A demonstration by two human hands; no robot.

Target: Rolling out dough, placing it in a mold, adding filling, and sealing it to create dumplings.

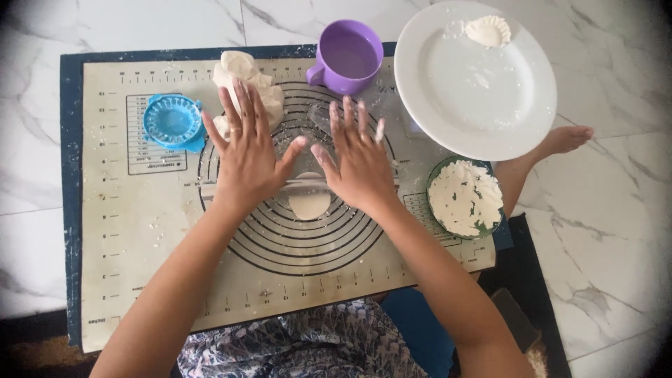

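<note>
1. Nearest the camera, a lap in patterned blue-grey fabric (308, 343), and both bare forearms reach forward over the beige silicone pastry mat with printed concentric rings (140, 238), which lies on a marble floor.
2. Left hand (245, 150) lies flat, fingers spread wide, palm pressing down on a clear rolling pin (306, 185); nothing is clasped in its grip.
3. Right hand (357, 161) mirrors it, fingers fanned and floury, palm on the same pin, open too.
4. Between the thumbs, under the pin, sits the small round disc of pale dough (309, 204), right at the centre of the rings.
5. Right of the mat, a green bowl of white flour (465, 198).
6. Further out on the left, a blue plastic dumpling press (173, 121), and beside it a lump of white dough (245, 80), partly behind the left fingers.
7. Far edge: a purple plastic mug (348, 56), then a large white plate (476, 84) carrying what looks like one folded dumpling (488, 31).
</note>
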